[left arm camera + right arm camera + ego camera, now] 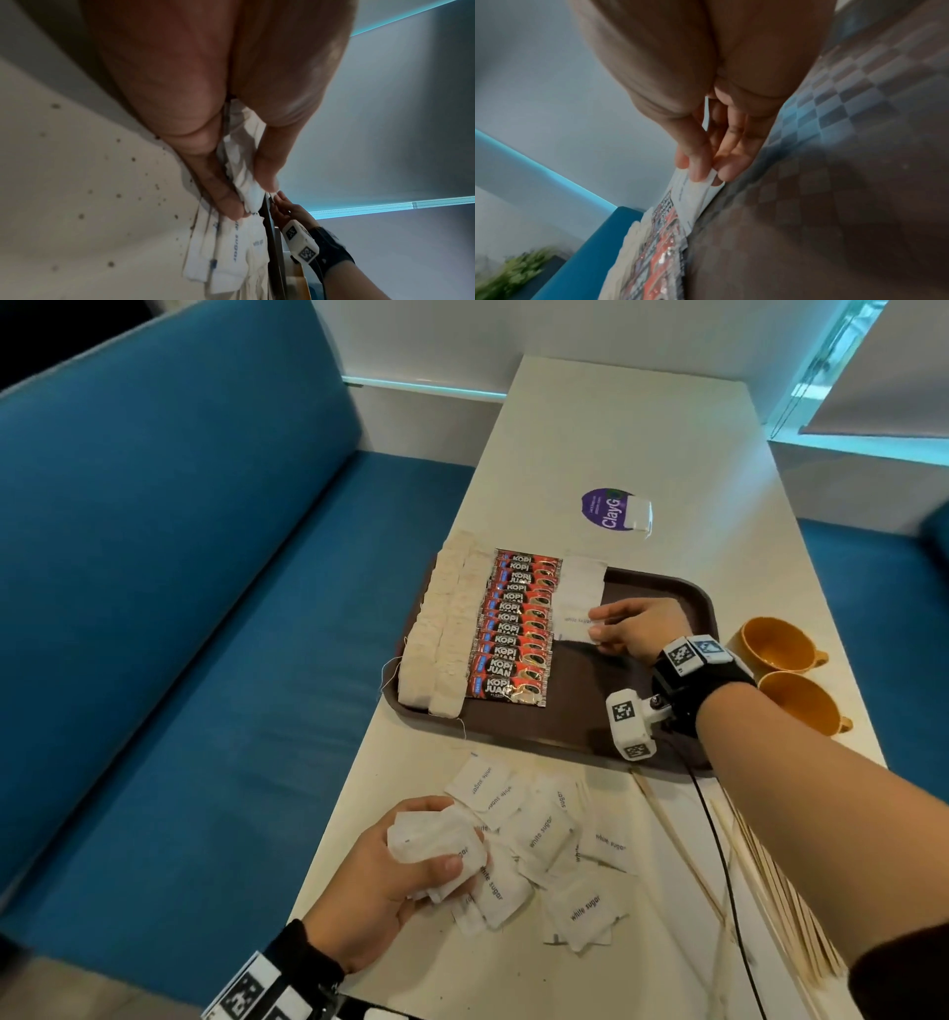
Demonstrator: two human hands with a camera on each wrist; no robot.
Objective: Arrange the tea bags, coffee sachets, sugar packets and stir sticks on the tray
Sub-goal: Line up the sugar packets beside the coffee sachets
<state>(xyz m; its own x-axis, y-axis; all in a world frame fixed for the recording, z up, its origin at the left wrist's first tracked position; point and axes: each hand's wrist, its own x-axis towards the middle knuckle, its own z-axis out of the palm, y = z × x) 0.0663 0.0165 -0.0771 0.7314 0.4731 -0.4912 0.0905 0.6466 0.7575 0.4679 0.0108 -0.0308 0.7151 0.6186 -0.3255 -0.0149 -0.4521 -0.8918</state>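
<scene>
Under the right hand point(639, 629), whose fingers point(698, 162) pinch a white sugar packet point(577, 624), lay it flush beside the coffee sachets point(516, 624) while the left hand point(380, 880) clutches spare packets point(436, 845).

Café booth, blue bench point(205, 608), table point(616, 428)

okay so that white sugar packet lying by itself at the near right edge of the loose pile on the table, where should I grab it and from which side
Pinch the white sugar packet by its right-hand edge, coming from the right and slightly above. It lies flat on the table, so a thin crimped edge is probably easier to lift than the face. Its left side abuts the loose pile of sugar packets; its right side faces bare table before the stir sticks.
</scene>
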